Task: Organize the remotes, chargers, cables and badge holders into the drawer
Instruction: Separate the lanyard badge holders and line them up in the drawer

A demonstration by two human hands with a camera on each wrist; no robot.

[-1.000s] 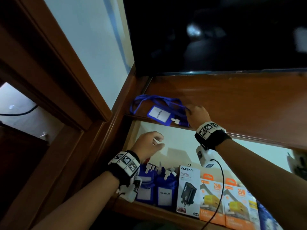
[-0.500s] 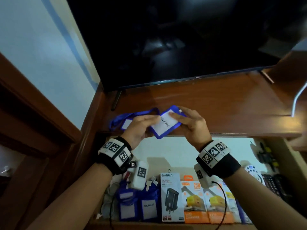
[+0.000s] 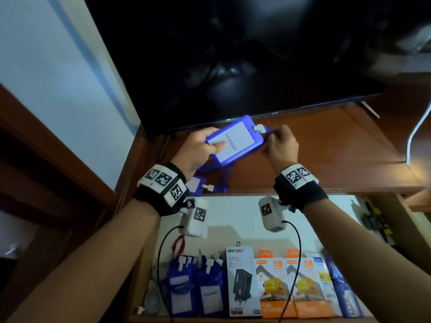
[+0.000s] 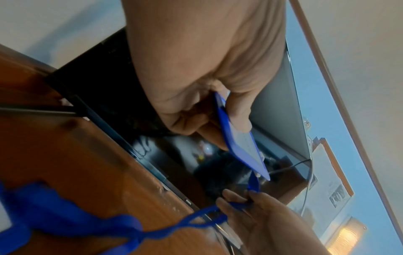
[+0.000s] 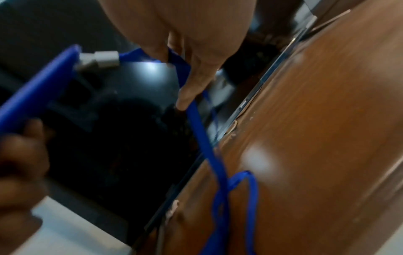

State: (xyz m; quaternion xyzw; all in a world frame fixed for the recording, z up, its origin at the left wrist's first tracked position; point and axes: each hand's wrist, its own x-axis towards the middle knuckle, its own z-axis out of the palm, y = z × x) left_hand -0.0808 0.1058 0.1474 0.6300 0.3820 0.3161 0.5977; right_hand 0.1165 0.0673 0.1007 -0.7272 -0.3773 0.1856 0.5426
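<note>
My left hand [image 3: 210, 143] grips a blue badge holder [image 3: 233, 138] with a white card, thumb pressed on the card, lifted above the wooden shelf [image 3: 338, 155]. My right hand [image 3: 272, 134] pinches its blue lanyard [image 5: 200, 129] just past the white clip [image 5: 100, 58]. The lanyard trails down onto the shelf [image 4: 76, 155]. A second badge holder [image 3: 198, 184] lies at the shelf's front edge. Below, the open drawer [image 3: 233, 217] holds several blue badge holders [image 3: 193, 283] and boxed chargers [image 3: 242, 278] standing in a row.
A dark TV screen [image 3: 233, 54] stands right behind the hands. A white cable [image 3: 417, 127] hangs at the far right. Dark items [image 3: 373, 220] lie at the drawer's right end. A wooden frame [image 3: 58, 148] borders the left.
The badge holder has been lifted higher off the shelf. My left hand now holds it alone by its lower end, and my right hand has shifted to the lanyard at the clip.
</note>
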